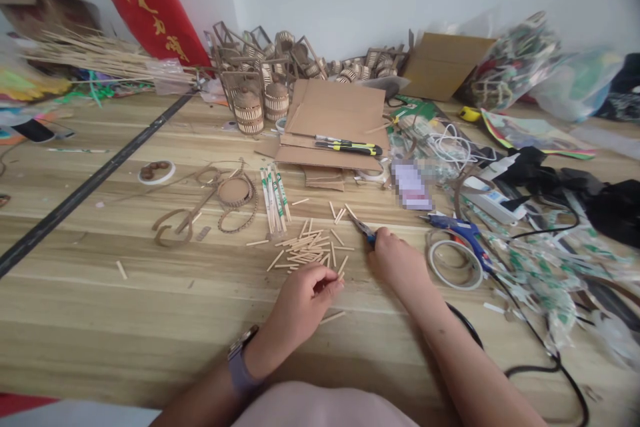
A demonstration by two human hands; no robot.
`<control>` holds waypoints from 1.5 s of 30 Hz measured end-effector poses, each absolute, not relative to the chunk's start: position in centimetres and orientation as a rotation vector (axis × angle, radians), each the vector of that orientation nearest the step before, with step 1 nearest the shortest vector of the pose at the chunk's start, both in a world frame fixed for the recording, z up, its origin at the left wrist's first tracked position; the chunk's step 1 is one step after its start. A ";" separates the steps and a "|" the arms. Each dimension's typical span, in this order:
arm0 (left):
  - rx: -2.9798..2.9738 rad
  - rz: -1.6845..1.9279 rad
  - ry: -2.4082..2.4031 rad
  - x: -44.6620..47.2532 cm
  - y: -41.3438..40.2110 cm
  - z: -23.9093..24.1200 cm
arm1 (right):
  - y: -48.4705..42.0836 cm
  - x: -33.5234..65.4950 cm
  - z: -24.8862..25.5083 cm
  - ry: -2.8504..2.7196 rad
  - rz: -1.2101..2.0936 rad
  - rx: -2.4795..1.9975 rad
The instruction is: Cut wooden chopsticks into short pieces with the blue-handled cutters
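Observation:
Thumb and fingers of my left hand (307, 293) pinch a short wooden stick (343, 267), which points up and away. Beside it lies a loose pile of short wooden sticks (306, 247), with a few single ones scattered around. My right hand (400, 263) is closed around the handles of a pair of pliers (359, 225); its jaws rest close to the table, near several cut sticks. Behind the pile are paper-wrapped chopsticks (274, 200) with green print. To their left lies a round cardboard piece (235, 191) edged with a stick strip.
A blue hot glue gun (465, 235) and a tape roll (455, 264) lie right of my right hand, with a black cable running forward. Cardboard sheets (335, 113) carry two utility knives (350, 146). Small wooden buckets (249, 110) stand behind. Wrapper scraps (555, 300) cover the right side.

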State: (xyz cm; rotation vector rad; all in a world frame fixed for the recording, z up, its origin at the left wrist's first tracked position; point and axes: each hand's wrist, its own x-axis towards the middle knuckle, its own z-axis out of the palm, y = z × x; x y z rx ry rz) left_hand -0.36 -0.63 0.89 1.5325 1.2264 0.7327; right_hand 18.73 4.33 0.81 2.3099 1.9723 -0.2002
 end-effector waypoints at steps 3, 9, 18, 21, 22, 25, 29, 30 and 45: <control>1.461 0.742 1.216 -0.3 -0.6 0.7 | 4.4 19.6 1.8 2.039 -0.378 2.393; 1.110 0.693 1.040 -0.1 -0.5 0.0 | 2.1 18.3 3.1 2.323 -1.335 2.419; 1.034 0.696 0.945 0.1 -0.4 -0.1 | 0.2 14.2 0.7 1.825 -2.692 2.361; 1.049 0.701 0.938 0.1 -0.5 0.1 | 0.1 13.9 0.7 1.795 -2.758 2.325; 1.047 0.709 0.941 0.0 -0.4 0.0 | 0.1 14.0 0.7 1.841 -2.742 2.317; 1.022 0.759 0.976 -0.3 -0.1 -0.1 | -0.1 14.8 0.7 2.187 -2.416 2.340; 0.927 0.819 1.005 -0.8 0.4 -0.2 | -0.7 15.7 0.5 2.523 -1.768 2.342; 0.912 0.812 1.001 -0.8 0.5 -0.2 | -0.9 15.7 0.4 2.567 -1.687 2.313; 1.024 0.750 0.999 -0.8 0.1 0.8 | -1.9 17.7 2.7 2.242 -2.096 2.019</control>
